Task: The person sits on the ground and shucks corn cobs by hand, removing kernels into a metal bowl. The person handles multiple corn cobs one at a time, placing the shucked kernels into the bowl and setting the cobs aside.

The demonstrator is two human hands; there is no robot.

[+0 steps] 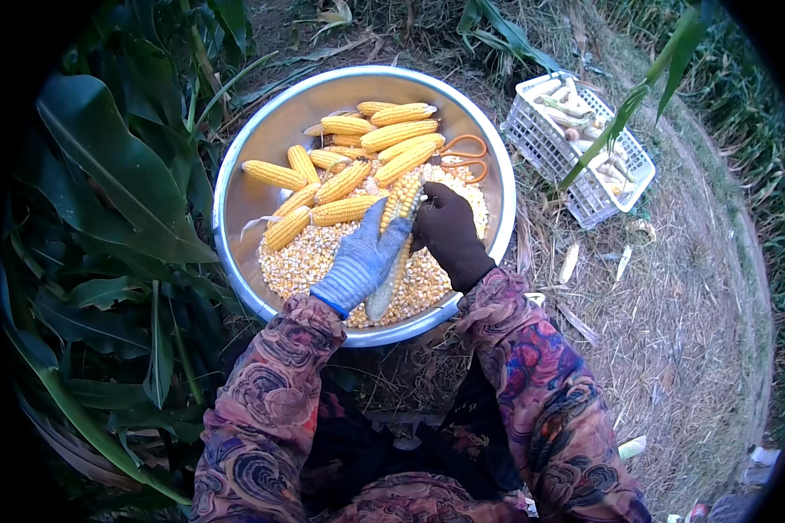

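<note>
A partly shelled corn cob [403,201] lies slantwise over a large metal basin [497,248], its kernels gone in places. My left hand [361,258], in a grey-blue knit glove, grips the cob from the left. On the cob's right side, near its upper end, my right hand [450,230] in a dark brown glove presses with curled fingers; these fingers are partly hidden. Loose corn kernels [307,261] cover the basin's floor beneath both hands. Several whole yellow corn ears [399,135] rest on the kernels toward the far side. Orange looped handles [468,157] stick out beside them.
A white plastic crate [543,157] filled with pale cobs [566,108] stands to the right of the basin. Tall corn leaves [118,170] crowd the left. Another leaf [602,140] hangs across the crate. Dry straw [680,314] and stray cobs [569,263] lie on the ground.
</note>
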